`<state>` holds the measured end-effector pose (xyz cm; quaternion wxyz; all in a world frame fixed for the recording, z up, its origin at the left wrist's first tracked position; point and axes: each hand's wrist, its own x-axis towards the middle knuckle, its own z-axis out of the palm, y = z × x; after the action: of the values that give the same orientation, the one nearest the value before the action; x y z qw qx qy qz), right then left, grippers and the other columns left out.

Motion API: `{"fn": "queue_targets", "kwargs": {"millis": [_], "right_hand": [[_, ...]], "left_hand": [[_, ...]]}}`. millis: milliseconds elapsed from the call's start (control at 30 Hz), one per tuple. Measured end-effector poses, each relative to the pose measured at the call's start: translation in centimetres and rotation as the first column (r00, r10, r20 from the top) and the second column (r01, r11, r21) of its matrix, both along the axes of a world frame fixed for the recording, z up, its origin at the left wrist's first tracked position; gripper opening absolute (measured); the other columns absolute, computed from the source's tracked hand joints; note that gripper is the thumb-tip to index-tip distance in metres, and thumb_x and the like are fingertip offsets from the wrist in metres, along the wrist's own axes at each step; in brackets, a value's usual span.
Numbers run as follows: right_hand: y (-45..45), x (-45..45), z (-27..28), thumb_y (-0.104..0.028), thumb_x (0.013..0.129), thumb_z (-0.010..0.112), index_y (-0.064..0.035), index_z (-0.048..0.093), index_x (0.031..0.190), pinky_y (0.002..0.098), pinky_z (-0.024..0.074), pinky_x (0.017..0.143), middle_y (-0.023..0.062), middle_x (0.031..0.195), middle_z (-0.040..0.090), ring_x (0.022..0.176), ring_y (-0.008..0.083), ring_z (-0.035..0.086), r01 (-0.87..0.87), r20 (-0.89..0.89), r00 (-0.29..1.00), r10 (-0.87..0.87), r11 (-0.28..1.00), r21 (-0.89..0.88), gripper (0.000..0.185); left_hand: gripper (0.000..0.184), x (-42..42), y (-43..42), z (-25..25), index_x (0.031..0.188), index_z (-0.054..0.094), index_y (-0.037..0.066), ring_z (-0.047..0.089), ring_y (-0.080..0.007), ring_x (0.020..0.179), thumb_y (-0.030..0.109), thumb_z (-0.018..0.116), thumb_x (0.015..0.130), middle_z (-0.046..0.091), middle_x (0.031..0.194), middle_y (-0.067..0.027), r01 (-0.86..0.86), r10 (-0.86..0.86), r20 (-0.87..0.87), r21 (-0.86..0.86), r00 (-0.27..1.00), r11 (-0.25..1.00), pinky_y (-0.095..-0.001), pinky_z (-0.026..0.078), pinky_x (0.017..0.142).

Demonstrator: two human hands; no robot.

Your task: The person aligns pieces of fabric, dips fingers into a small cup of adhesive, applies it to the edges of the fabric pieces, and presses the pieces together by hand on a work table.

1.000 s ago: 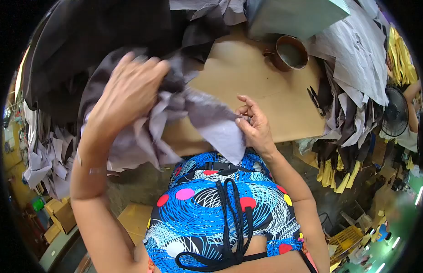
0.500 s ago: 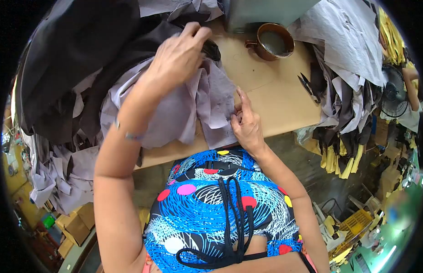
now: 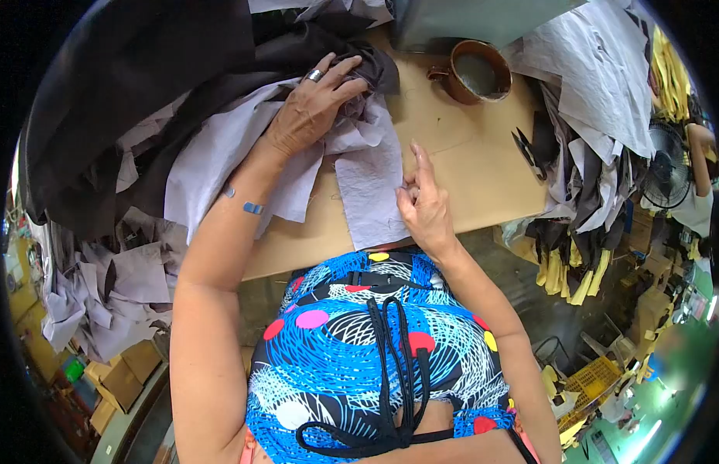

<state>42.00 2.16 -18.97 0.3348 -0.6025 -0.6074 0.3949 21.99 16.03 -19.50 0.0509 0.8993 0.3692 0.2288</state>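
Observation:
My left hand (image 3: 317, 104), with a ring on one finger, lies with spread fingers on bunched grey and black cloth. The grey cloth piece (image 3: 367, 182) hangs down from under that hand toward the table's front edge. Black cloth (image 3: 297, 58) is heaped behind my fingers. My right hand (image 3: 427, 209) rests on the table beside the grey piece's right edge. Its index finger is stretched out and other fingers are curled; I see nothing held in it.
A brown cup (image 3: 479, 73) stands at the back of the table (image 3: 483, 174), near a grey-green box-like object (image 3: 467, 23). Black-handled scissors (image 3: 528, 153) lie at the right, by piled grey cloth (image 3: 591, 77). Beyond are a fan (image 3: 666, 166) and a yellow crate (image 3: 595, 387).
My left hand has come down from above the cloth, its fingers spreading onto it. The grey cloth has shifted, baring more table between its pieces. My right hand has barely moved.

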Motion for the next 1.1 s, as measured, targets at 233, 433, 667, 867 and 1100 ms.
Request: {"fn": "queue_targets", "kwargs": {"millis": [233,433,667,867,1100], "right_hand": [[-0.2,-0.5,0.1,0.005,0.075,0.054,-0.0051,0.028,0.136,0.0324,0.0453,0.056,0.0149,0.073,0.054,0.054,0.0213,0.055,0.022,-0.03,0.999,-0.024,0.998,-0.061,0.067],[-0.3,-0.5,0.3,0.005,0.075,0.053,-0.0051,0.031,0.135,0.0302,0.0439,0.054,0.0137,0.074,0.052,0.052,0.0154,0.051,0.072,-0.02,0.997,-0.074,0.994,-0.083,0.065],[0.0,-0.3,0.7,0.007,0.073,0.05,-0.0035,0.034,0.131,0.0293,0.0426,0.052,0.0111,0.071,0.052,0.051,0.0128,0.049,0.106,-0.004,0.994,-0.107,0.987,-0.119,0.061],[0.0,0.4,-0.1,0.003,0.072,0.053,-0.0036,0.038,0.129,0.0255,0.0419,0.055,0.0069,0.072,0.053,0.057,0.009,0.048,0.137,-0.086,0.984,-0.157,0.971,-0.195,0.059],[0.5,0.1,-0.2,0.001,0.071,0.055,-0.0048,0.038,0.129,0.0225,0.0404,0.058,0.0032,0.072,0.051,0.061,0.008,0.046,0.044,-0.365,0.921,-0.137,0.967,-0.251,0.061]], "left_hand": [[0.024,0.8,1.0,0.4,0.097,0.054,0.008,0.041,-0.0402,0.119,0.008,0.062,0.074,0.044,0.13,-0.0124,0.092,-0.092,0.007,-0.076,0.996,0.993,-0.0426,0.042,0.094],[0.019,0.0,2.7,-0.1,0.088,0.052,0.005,0.042,-0.0371,0.119,0.007,0.062,0.072,0.046,0.128,-0.0137,0.193,-0.194,-0.087,-0.018,0.977,0.981,-0.0407,0.042,0.095],[0.012,0.0,4.3,0.2,0.087,0.048,0.003,0.041,-0.0321,0.122,0.004,0.052,0.076,0.043,0.131,-0.012,0.28,-0.277,-0.188,-0.011,0.942,0.96,-0.0362,0.041,0.098],[0.024,0.4,4.1,-0.3,0.087,0.055,0.004,0.041,-0.0306,0.121,0.006,0.065,0.066,0.04,0.134,-0.009,0.218,-0.226,-0.046,-0.13,0.973,0.967,-0.0393,0.041,0.096],[0.026,0.6,3.1,0.2,0.086,0.054,0.003,0.041,-0.0315,0.121,0.003,0.065,0.062,0.042,0.133,-0.0094,0.14,-0.147,-0.028,-0.163,0.989,0.977,-0.0396,0.039,0.097]]}}
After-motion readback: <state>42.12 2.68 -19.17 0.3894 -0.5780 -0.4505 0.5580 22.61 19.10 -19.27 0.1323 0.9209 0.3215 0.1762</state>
